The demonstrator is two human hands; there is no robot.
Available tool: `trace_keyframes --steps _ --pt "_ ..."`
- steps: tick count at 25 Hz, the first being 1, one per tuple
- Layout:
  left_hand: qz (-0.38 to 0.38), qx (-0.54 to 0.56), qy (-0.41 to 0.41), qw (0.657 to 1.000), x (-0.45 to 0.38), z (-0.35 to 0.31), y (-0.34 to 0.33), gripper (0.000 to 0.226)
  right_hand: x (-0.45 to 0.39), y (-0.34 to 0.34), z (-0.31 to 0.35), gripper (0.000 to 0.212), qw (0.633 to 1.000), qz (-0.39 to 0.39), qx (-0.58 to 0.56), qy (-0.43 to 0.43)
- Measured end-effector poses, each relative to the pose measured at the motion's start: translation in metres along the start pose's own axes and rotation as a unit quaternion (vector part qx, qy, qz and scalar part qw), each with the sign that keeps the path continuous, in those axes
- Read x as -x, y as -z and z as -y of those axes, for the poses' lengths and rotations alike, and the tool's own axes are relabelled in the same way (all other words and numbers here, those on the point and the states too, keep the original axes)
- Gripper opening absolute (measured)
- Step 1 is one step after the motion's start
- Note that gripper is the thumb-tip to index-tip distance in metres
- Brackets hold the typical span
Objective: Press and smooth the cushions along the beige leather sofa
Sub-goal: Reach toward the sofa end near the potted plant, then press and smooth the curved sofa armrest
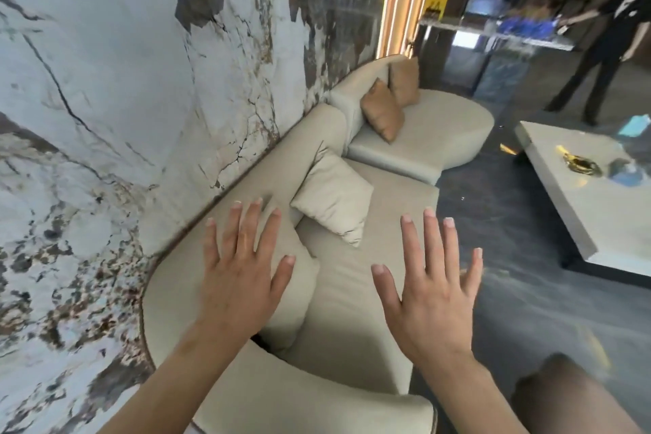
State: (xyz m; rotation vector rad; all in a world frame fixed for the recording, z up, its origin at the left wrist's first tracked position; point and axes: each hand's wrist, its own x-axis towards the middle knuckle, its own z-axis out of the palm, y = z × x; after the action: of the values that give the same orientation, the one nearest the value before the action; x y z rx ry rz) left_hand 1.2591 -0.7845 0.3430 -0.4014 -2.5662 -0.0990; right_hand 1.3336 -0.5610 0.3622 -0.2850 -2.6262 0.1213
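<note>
A long curved beige leather sofa (355, 296) runs along the marble wall. My left hand (243, 271) is spread flat over a beige back cushion (292, 296) near the sofa's near end. My right hand (433, 285) hovers with fingers apart above the seat's front edge; I cannot tell whether it touches. A beige throw pillow (334, 197) leans tilted on the seat just beyond my hands. Two tan pillows (382, 109) stand on the far rounded section.
A low pale coffee table (563, 194) with a gold dish stands to the right. Dark floor lies between it and the sofa. A person in dark clothes (606, 42) stands at a counter in the back right. A brown seat corner (563, 395) is at lower right.
</note>
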Motion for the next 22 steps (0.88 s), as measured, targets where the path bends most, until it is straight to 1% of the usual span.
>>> trace_keyframes --steps 4,8,11,15,18,22 --pt "0.022 0.013 -0.032 0.999 0.030 -0.020 0.015 0.062 0.039 0.013 -0.018 0.070 0.999 -0.003 -0.003 -0.036" --pt "0.045 0.005 -0.060 0.997 0.060 -0.006 0.028 0.063 0.076 0.023 -0.004 0.070 0.998 0.008 -0.005 -0.061" --pt "0.053 0.003 -0.072 0.996 0.067 0.017 0.037 0.062 0.090 0.031 0.020 0.070 0.997 0.000 0.007 -0.075" --pt "0.068 0.032 -0.103 0.992 0.081 0.055 0.034 0.063 0.108 0.031 0.064 0.069 0.995 -0.007 0.027 -0.098" --pt "0.113 0.059 -0.134 0.983 0.098 0.098 0.016 0.065 0.127 0.016 0.111 0.069 0.991 0.002 0.051 -0.121" --pt "0.177 0.098 -0.142 0.969 0.127 0.136 -0.014 0.070 0.155 -0.011 0.151 0.068 0.987 0.023 0.056 -0.150"
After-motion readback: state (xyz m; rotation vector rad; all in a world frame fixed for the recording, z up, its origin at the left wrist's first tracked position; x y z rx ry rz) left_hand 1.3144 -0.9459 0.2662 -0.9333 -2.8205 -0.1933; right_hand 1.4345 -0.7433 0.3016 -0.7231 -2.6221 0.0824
